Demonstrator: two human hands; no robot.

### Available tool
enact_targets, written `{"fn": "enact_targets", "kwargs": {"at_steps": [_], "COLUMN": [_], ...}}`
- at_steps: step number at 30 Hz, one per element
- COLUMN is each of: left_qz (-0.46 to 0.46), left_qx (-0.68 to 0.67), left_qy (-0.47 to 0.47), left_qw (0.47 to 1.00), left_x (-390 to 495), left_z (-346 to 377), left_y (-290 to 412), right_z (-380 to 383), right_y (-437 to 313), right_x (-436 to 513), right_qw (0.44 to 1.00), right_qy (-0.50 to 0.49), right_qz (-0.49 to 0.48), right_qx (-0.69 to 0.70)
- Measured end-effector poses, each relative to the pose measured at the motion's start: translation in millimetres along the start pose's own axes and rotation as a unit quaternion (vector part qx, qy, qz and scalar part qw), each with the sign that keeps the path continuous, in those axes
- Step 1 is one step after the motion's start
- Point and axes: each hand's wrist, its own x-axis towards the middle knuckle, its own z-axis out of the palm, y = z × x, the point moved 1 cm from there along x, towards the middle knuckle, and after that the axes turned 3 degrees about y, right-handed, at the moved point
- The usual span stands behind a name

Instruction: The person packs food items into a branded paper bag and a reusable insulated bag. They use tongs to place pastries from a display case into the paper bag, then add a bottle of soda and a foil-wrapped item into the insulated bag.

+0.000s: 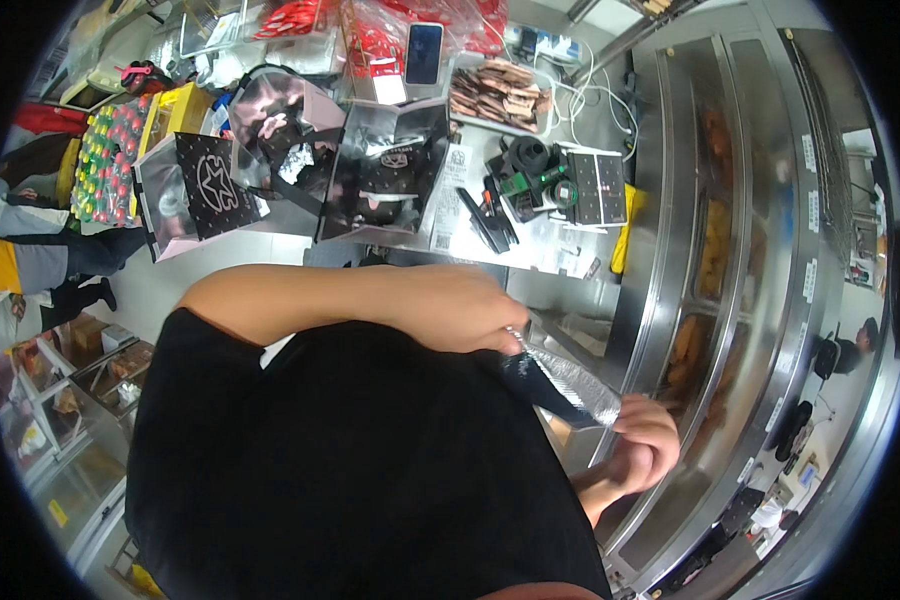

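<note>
A dark bag with a silver foil lining point(576, 381) stretches between my two hands, to the right of my black shirt. Its near corner is pinched in the fingers of my left hand point(469, 309), whose forearm crosses in front of my chest. At the far end of the foil rim, my right hand point(643, 444) grips the edge with curled fingers. The bag's lower part is hidden behind my body. On the metal counter ahead stand black foil-lined carrier bags, one in the middle point(381, 171) and one with a star print point(216, 178).
A tray of sachets point(499, 96), a smartphone point(424, 54), a black-and-green device point(534, 180) and printed slips point(451, 199) lie on the counter. White cables point(592, 94) trail behind. A glass-fronted food cabinet point(709, 247) stands close at right. Bottle packs point(105, 165) and a person point(37, 255) are at left.
</note>
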Motion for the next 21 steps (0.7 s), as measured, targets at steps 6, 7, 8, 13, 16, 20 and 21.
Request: {"fn": "enact_targets", "kwargs": {"at_steps": [6,7,8,13,16,20,21], "left_qz": [-0.203,-0.216,-0.232,-0.115,-0.241,-0.302,-0.399], "left_qx": [-0.204,-0.206,-0.201,-0.112,0.076,0.291,0.186], "left_qy": [-0.12,-0.112,-0.098,0.217,0.384,0.079,-0.014], "left_qw": [0.95,0.948,0.947,0.963,0.888,0.904,0.898], "left_x": [53,53,49,2,-40,-43,-29], "left_z": [9,17,22,15,-24,-60,-63], "left_y": [-57,-63,-68,-87,-128,-201,-218], "right_z": [73,75,77,63,66,123,145], "right_y": [30,41,52,111,121,101,103], "right_x": [33,37,38,34,43,106,131], "right_qw": [0.859,0.887,0.896,0.868,0.83,0.921,0.94], "right_qy": [-0.248,-0.256,-0.277,-0.345,-0.32,-0.221,-0.222], "right_qz": [0.133,0.161,0.186,0.341,0.44,0.319,0.261], "right_qx": [-0.427,-0.349,-0.292,-0.101,-0.122,0.039,0.006]}}
